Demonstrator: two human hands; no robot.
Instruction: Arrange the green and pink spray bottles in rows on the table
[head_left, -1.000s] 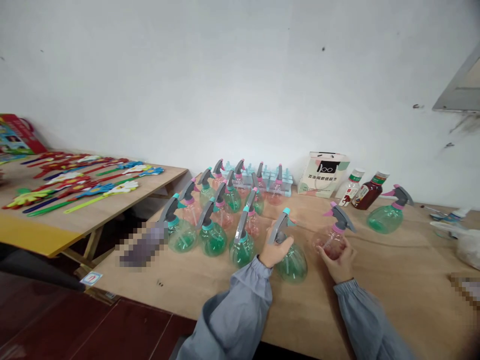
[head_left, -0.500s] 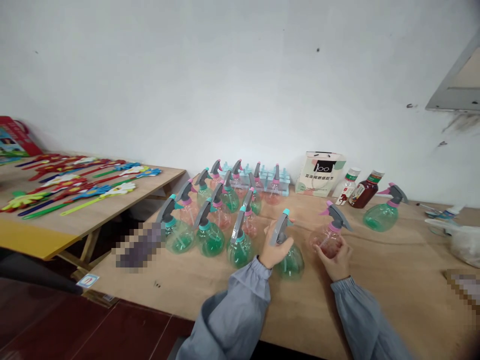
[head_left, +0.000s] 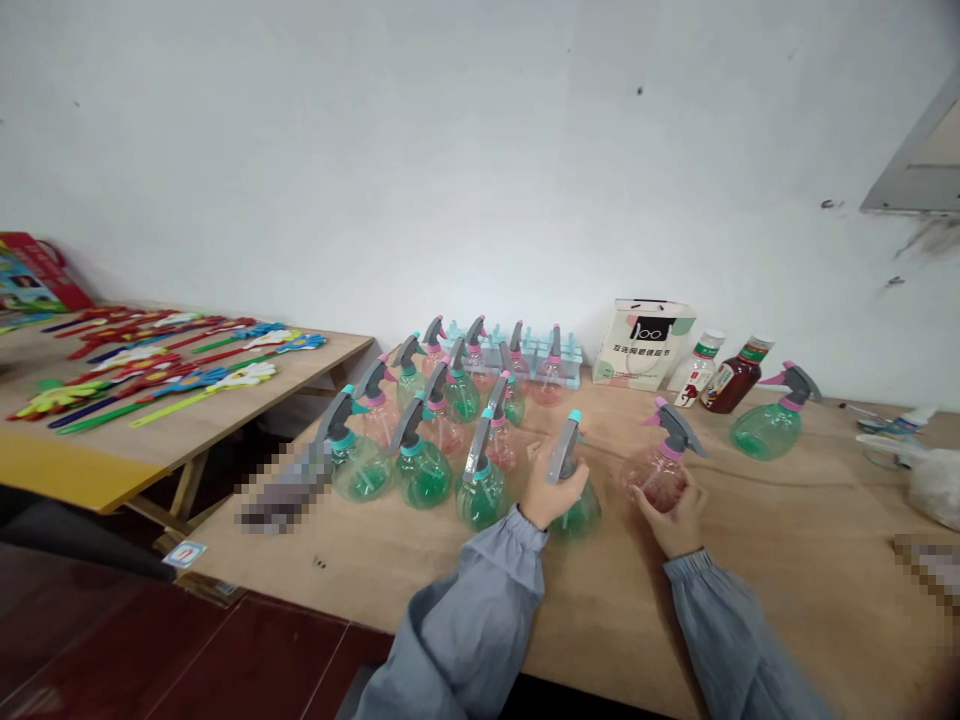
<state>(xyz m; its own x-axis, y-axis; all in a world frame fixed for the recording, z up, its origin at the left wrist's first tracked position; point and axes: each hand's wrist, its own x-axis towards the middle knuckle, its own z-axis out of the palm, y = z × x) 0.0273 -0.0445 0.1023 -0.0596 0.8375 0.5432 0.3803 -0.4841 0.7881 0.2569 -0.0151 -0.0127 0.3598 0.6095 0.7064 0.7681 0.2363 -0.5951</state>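
My left hand (head_left: pixel 551 487) is closed around the neck of a green spray bottle (head_left: pixel 579 515) with a grey trigger head and a turquoise nozzle. My right hand (head_left: pixel 673 513) grips the lower side of a pink spray bottle (head_left: pixel 651 472), which has a grey head with a pink collar. Left of my left hand, several more green and pink spray bottles stand in rows, the nearest a green spray bottle (head_left: pixel 481 497). Farther right is a green spray bottle (head_left: pixel 766 430) with a pink collar, apart from the others.
Behind the rows are light-blue plastic racks (head_left: pixel 536 355). A printed paper bag (head_left: pixel 643 345), a clear bottle (head_left: pixel 697 368) and a dark red bottle (head_left: pixel 736 375) stand by the wall. A clear plastic bag (head_left: pixel 936 487) lies right. Colourful hand-shaped clappers (head_left: pixel 172 385) cover the left table.
The green spray bottle in my left hand has shifted slightly up and left against the table. My right hand keeps hold of the pink one. The view has moved slightly.
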